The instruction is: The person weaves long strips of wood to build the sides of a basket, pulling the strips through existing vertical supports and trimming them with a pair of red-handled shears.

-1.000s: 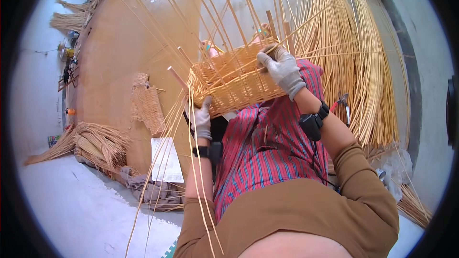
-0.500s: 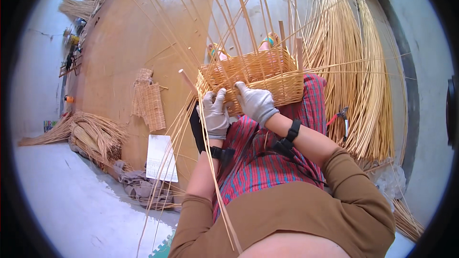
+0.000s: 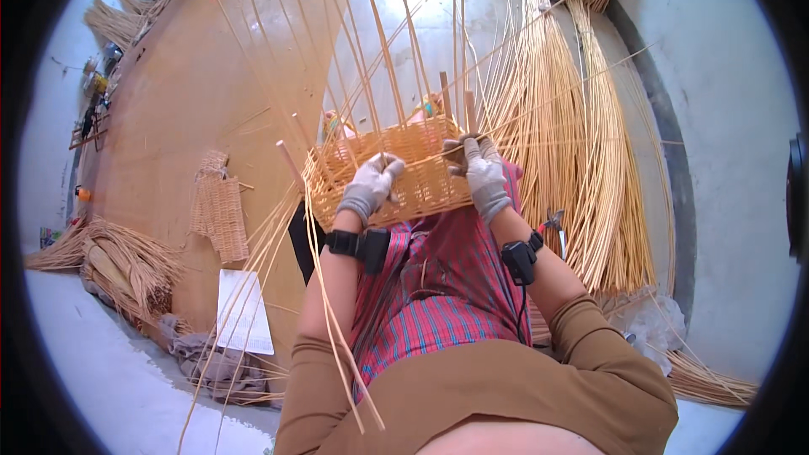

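Observation:
A half-woven rectangular wicker basket (image 3: 430, 190) rests on my lap, with tall thin stakes rising from its walls. Thick round wooden posts, one a corner post (image 3: 289, 162) on the left, stand at its corners. My gloved left hand (image 3: 369, 187) is closed in a pinch at the top of the near wall, on a wicker strand beside an upright stake. At the near right corner, my gloved right hand (image 3: 482, 173) has its fingers closed round a wicker strand (image 3: 539, 114) that trails off to the right. The fingertips are partly hidden.
Long bundles of wicker rods (image 3: 581, 168) lie on the right, with red-handled cutters (image 3: 554, 221) at their edge. A woven panel (image 3: 221, 211), a white sheet (image 3: 244, 312), grey cloth (image 3: 223, 371) and a rod bundle (image 3: 131, 270) lie on the left. Loose strands cross my left arm.
My right hand has moved right, from beside my left hand to the basket's near right corner. My left hand has shifted along the near wall. The whole view has swung slightly.

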### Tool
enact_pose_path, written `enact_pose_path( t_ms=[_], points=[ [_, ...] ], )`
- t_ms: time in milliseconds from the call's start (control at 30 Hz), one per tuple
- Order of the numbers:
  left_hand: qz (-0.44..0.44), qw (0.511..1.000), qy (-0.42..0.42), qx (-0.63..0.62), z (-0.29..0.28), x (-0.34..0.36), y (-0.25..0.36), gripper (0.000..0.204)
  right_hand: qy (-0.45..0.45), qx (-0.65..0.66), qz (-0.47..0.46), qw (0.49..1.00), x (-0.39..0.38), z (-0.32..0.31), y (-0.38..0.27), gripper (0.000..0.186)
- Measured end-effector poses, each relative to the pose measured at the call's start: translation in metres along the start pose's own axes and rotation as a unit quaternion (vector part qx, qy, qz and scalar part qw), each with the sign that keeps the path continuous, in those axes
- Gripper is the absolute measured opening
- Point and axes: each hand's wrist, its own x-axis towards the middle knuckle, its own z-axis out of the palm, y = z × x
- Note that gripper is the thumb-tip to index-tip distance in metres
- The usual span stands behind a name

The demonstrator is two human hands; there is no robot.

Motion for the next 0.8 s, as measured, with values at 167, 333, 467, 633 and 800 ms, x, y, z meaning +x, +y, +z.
enact_pose_path(
  t_ms=[167, 333, 467, 633, 800],
  points=[
    [0.029, 0.996, 0.085, -0.002, 0.022, 0.007, -0.011, 0.034, -0.168, -0.417, -0.384, 0.806, 0.082, 0.087, -0.032, 0.038],
    [-0.027, 0.996, 0.085, 0.000, 0.014, 0.004, 0.000, 0.032, -0.078, -0.237, -0.362, 0.898, 0.064, 0.093, -0.050, 0.057],
    [-0.025, 0.995, 0.095, -0.003, 0.023, 0.008, -0.002, 0.021, 0.058, -0.110, 0.032, 0.992, 0.006, -0.039, -0.063, 0.033],
    [0.247, 0.876, 0.378, 0.171, 0.058, -0.033, 0.013, 0.041, 0.106, -0.116, -0.008, 0.988, 0.016, -0.089, -0.084, 0.021],
    [0.219, 0.893, 0.180, 0.351, 0.122, -0.029, 0.030, 0.101, -0.070, -0.196, -0.341, 0.917, 0.100, -0.004, -0.097, 0.016]
  ],
)
